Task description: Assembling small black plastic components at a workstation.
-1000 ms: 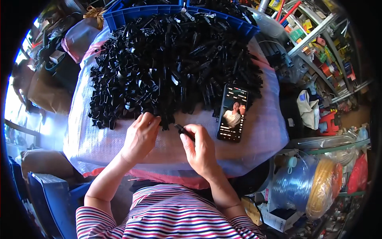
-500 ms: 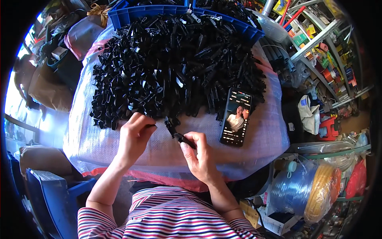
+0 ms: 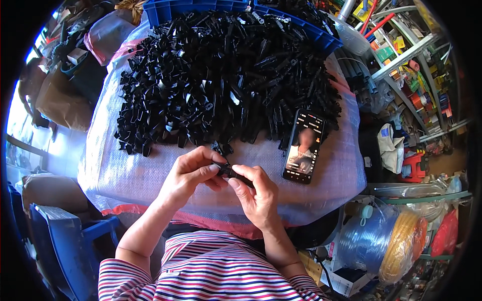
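My left hand [image 3: 195, 173] and my right hand [image 3: 257, 193] meet over the front of a sack-covered surface [image 3: 150, 178]. Between them is a slim black part [image 3: 228, 171], seemingly plastic, with its right end pinched by my right thumb and fingers. The left thumb and fingers close on its other end, and they cover much of it. Another dark piece [image 3: 221, 148] shows just beyond the left fingertips; whether it joins the held part, I cannot tell. Farther back lies a wide heap of similar black parts [image 3: 201, 85].
A lit phone [image 3: 304, 145] lies right of my hands, beside the heap. Two blue crates stand behind it, one showing its wall [image 3: 317, 39]. On the left is a blue plastic chair [image 3: 65, 246]; at lower right, wrapped coils of tubing [image 3: 366, 241]. Crowded shelves [image 3: 406, 55] fill the right.
My left hand has moved right, from beside the heap onto the part in my right hand. The right hand keeps its pinch. The whole view has shifted slightly.
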The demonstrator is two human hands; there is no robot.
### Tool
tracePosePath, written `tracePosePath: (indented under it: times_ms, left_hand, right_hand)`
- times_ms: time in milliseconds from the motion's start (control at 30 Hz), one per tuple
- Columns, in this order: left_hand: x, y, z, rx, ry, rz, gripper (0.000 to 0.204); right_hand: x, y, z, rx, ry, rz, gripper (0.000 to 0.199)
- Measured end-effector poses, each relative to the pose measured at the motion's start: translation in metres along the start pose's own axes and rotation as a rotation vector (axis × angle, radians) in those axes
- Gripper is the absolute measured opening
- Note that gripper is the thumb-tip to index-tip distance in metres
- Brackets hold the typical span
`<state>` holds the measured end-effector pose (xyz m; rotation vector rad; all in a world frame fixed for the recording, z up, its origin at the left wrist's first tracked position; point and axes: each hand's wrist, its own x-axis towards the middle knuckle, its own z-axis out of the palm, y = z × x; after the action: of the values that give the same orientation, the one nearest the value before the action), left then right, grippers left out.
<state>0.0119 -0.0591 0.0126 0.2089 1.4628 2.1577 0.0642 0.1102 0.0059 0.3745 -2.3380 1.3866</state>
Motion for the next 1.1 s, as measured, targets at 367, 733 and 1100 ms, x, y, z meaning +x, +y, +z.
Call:
tracePosePath:
  times_ms: [367,733,1100]
  left_hand:
    - [0.002,-0.013,-0.004,0.009,0.144,0.071,0.016]
    - [0.003,-0.019,-0.004,-0.077,0.042,0.001,0.013]
    - [-0.009,-0.019,0.014,0.634,0.273,0.473,0.011]
  right_hand:
    - [-0.001,-0.005,0.002,0.009,-0.102,0.12,0.025]
    - [0.0,-0.017,-0.006,0.11,-0.05,0.341,0.021]
    - [-0.008,-0.01,0.014,0.063,-0.018,0.288,0.018]
